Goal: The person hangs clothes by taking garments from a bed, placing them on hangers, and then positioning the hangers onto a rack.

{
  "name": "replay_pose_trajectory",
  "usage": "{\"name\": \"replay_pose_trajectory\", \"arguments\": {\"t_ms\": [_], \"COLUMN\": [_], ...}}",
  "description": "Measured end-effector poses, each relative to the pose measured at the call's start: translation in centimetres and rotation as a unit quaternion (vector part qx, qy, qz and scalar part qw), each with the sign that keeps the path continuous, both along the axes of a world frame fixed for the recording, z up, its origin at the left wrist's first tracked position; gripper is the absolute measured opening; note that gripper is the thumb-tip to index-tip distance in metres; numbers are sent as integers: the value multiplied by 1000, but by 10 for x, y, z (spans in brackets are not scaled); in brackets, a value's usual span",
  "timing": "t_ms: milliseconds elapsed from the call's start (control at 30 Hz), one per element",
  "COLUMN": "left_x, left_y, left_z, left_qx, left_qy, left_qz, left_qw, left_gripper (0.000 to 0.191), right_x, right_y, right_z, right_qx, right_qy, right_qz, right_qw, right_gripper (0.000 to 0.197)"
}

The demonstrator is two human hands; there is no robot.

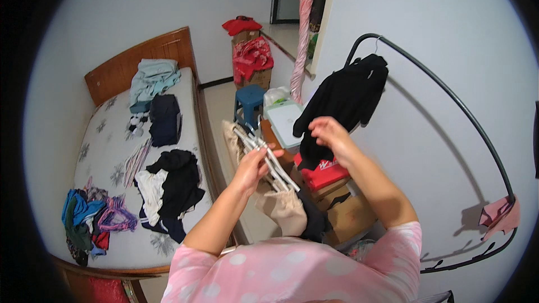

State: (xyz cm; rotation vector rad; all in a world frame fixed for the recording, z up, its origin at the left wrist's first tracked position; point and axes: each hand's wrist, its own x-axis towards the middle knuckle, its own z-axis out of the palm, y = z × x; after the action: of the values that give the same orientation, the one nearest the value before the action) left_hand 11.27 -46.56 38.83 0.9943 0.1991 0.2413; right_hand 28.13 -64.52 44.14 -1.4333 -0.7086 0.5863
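My left hand [252, 169] grips several white clothes hangers [274, 167] in front of my body. A beige garment [284, 210] with gathered edges hangs from them, and a dark garment [313, 218] shows beside it. With fingers bent but apart, my right hand [330, 136] is raised and seems to hold nothing. It overlaps the lower part of a black long-sleeved top [347, 90] in the view; whether it touches the cloth I cannot tell. That top hangs by a hanger from the dark metal rail of a clothes rack [447, 86].
A bed [162, 245] on the left bears folded clothes, loose hangers [137, 164] and clothing piles. Beyond are a blue plastic stool [250, 96] and a lidded storage box [284, 123]. Cardboard boxes [351, 219] stand below the black top. A pink cloth [501, 216] hangs on the rack.
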Motion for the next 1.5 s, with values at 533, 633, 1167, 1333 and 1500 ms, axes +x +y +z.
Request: {"name": "replay_pose_trajectory", "arguments": {"t_ms": [533, 633, 1167, 1333, 1500], "left_x": [0, -9, -45, -42, -35], "left_y": [-21, -19, -3, 2, 3], "left_z": [17, 15, 13, 11, 15], "left_qx": [65, 45, 12, 18, 42], "left_qy": [-35, -43, 11, 4, 18], "left_qz": [-107, -123, -117, -101, -85], "left_qw": [991, 990, 993, 995, 995], "left_gripper": [39, 39, 36, 36, 37], "right_x": [-155, -165, -100, -53, 10], "right_y": [-49, -62, -73, -39, -26], "right_z": [-47, -37, 23, 44, 64], "right_qx": [60, 85, 243, 219, 217], "right_qy": [181, 175, 89, -85, -147], "right_qz": [15, -46, -265, -290, -341], "right_qw": [982, 980, 929, 928, 903], "right_gripper": [41, 42, 48, 62, 56]}}
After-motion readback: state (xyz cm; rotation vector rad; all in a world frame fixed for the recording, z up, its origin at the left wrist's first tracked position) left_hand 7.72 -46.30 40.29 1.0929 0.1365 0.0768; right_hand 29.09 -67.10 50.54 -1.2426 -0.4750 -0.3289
